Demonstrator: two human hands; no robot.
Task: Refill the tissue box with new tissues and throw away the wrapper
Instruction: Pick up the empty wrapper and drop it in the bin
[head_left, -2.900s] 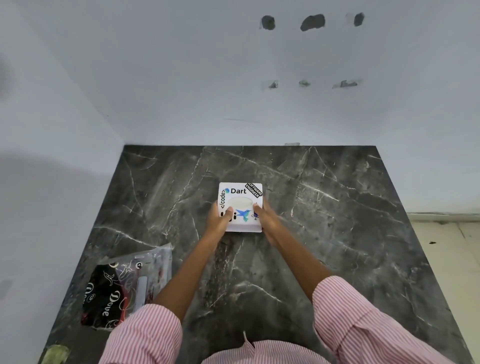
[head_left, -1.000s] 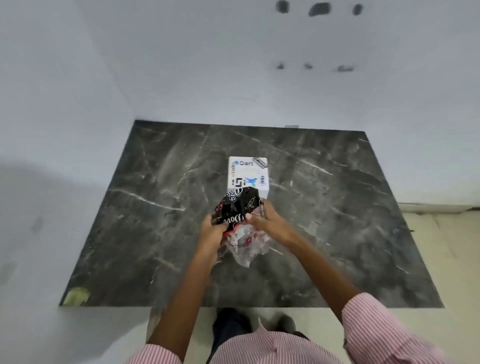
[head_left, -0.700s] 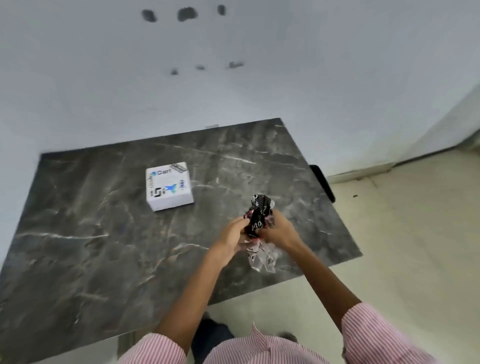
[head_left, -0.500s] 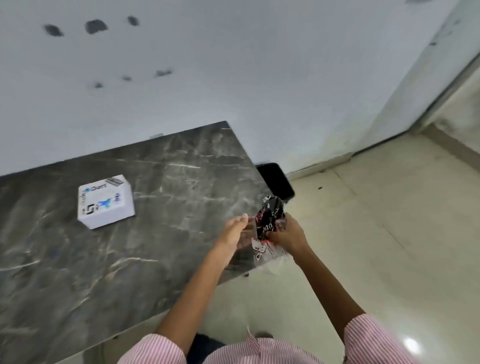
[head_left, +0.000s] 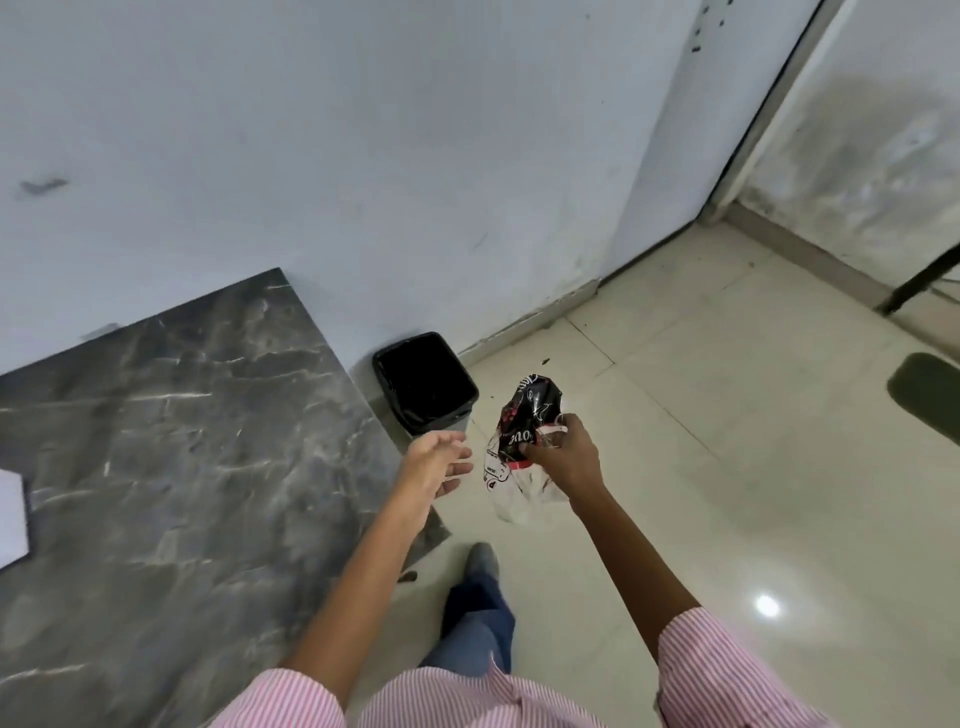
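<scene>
My right hand (head_left: 563, 457) grips the crumpled black, red and clear plastic wrapper (head_left: 524, 431), held in the air over the tiled floor, just right of a black bin (head_left: 423, 384). My left hand (head_left: 434, 460) hovers open and empty over the table's right corner, a little left of the wrapper. The white tissue box (head_left: 11, 514) shows only as a corner at the far left edge of the dark marble table (head_left: 182, 441).
The bin stands open on the floor between the table's right side and the white wall (head_left: 363, 156). My leg and shoe (head_left: 480, 561) stand on the cream floor tiles (head_left: 727, 441). A dark object (head_left: 924, 395) lies at the right edge.
My view has swung right, away from the tissue box toward the bin. My left hand has let go of the wrapper and opened; my right hand alone carries it beyond the table edge.
</scene>
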